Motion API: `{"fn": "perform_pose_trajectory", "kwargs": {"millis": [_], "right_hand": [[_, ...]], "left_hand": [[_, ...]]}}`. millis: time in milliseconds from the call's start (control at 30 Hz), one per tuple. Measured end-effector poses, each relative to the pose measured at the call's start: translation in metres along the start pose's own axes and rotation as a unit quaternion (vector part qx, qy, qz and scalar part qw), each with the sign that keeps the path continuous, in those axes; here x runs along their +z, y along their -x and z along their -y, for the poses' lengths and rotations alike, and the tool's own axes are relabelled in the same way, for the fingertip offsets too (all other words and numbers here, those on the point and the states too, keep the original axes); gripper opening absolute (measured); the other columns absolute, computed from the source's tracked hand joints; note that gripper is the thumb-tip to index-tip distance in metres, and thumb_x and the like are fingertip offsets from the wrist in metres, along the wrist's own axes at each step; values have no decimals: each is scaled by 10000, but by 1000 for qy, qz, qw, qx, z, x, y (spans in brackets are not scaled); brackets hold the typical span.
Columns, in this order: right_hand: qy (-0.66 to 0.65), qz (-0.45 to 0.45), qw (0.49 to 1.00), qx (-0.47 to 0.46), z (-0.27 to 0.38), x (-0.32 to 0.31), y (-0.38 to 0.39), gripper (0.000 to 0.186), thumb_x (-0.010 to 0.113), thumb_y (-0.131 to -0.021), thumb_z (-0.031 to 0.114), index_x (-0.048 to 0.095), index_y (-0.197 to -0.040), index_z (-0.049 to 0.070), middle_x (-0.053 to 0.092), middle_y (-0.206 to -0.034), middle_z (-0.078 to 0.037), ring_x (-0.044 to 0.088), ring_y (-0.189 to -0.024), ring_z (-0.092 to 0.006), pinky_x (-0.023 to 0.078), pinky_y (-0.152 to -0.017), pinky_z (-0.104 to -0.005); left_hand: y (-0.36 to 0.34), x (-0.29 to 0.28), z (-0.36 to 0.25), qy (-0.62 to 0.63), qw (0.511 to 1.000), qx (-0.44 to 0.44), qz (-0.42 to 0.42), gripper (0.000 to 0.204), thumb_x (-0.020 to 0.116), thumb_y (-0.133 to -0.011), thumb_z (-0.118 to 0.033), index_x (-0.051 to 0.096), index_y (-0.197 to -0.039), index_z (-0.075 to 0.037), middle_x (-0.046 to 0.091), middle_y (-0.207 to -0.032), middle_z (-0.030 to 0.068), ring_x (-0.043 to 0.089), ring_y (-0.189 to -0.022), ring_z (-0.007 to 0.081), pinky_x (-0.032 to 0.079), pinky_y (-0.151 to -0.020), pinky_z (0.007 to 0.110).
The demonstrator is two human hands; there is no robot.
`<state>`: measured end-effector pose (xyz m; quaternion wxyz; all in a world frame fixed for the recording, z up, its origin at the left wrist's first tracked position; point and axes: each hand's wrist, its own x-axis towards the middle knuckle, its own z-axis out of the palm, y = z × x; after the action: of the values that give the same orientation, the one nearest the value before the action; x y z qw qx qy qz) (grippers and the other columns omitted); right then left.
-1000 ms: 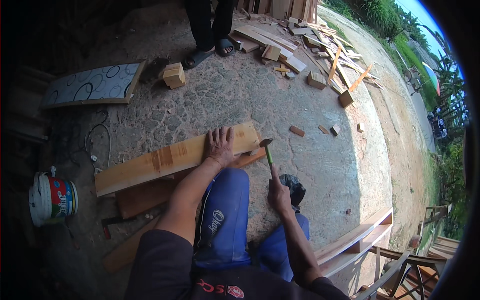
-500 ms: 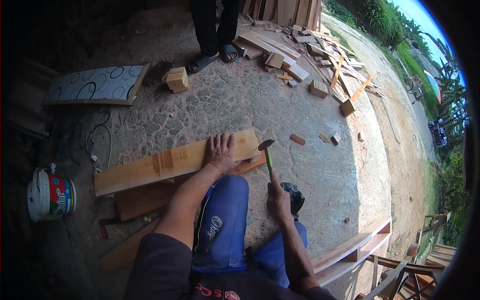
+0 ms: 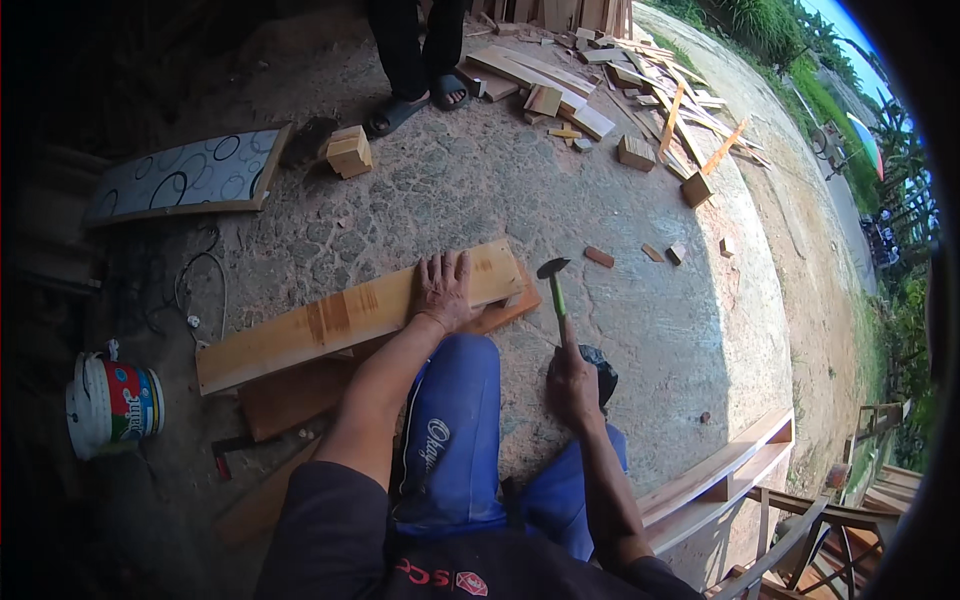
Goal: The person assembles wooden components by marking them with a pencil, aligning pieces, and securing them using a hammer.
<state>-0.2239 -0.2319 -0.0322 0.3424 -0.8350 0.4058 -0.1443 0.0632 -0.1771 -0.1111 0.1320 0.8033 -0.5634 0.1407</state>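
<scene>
A long pale wooden board with darker brown patches lies slantwise before me, raised on reddish-brown wood beneath it. Flat on the board near its right end rests my left hand, fingers spread and pressing down. To the right, my right hand is wrapped around the handle of a hammer with a dark head and a green shaft. The hammer head is just off the board's right end, not touching it. Behind my right hand a black plastic bag is partly hidden.
A white bucket stands at the left, near a cable. A patterned panel and a wood block lie farther off. Another person's sandalled feet are at the far side, beside scrap wood. A wooden frame is at right.
My right hand has drawn the hammer a little to the right, away from the board's end. My left hand stays on the board. The whole view has shifted slightly.
</scene>
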Motion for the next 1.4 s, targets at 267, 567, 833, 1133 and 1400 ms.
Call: {"fn": "perform_pose_trajectory", "kwargs": {"millis": [267,567,833,1133,1400], "right_hand": [[-460,-258,768,-364,96,-125,-17,341,434,-1064,311,453,-1232,15,600,-810,-84,581,-594,-259,486,-547,-365],[-28,-187,969,-158,100,-80,-23,707,571,-971,34,257,-1590,172,660,-882,-254,627,-633,-371,484,-587,-455],[41,-263,940,-215,32,-36,-12,561,470,-989,75,326,-1531,112,657,-837,-237,632,-699,-445,501,-637,-473],[-154,-331,922,-132,104,-148,-32,168,522,-1014,13,539,-1173,-38,573,-813,-74,472,-586,-122,483,-568,-277],[67,66,995,-36,-15,14,-2,734,530,-944,30,225,-1596,177,632,-734,-287,647,-647,-441,482,-591,-538]], "left_hand": [[-18,-12,-18,27,999,1,25,1005,778,-652,-523,394,-1440,-32,433,-1311,189,420,-1192,380,284,-1066,584],[-10,-16,3,11,999,-15,39,992,760,-677,-529,390,-1444,-21,434,-1319,192,414,-1221,391,277,-1092,599],[-26,-11,-3,29,999,-19,34,1039,787,-649,-525,369,-1463,-33,415,-1346,197,404,-1234,403,226,-1107,644],[-10,-14,0,19,998,-25,51,1040,788,-648,-541,386,-1458,-27,425,-1361,195,401,-1252,393,252,-1104,610],[5,-4,-9,44,998,0,41,1022,777,-660,-543,387,-1457,-36,430,-1339,179,403,-1253,381,250,-1111,590]]}}
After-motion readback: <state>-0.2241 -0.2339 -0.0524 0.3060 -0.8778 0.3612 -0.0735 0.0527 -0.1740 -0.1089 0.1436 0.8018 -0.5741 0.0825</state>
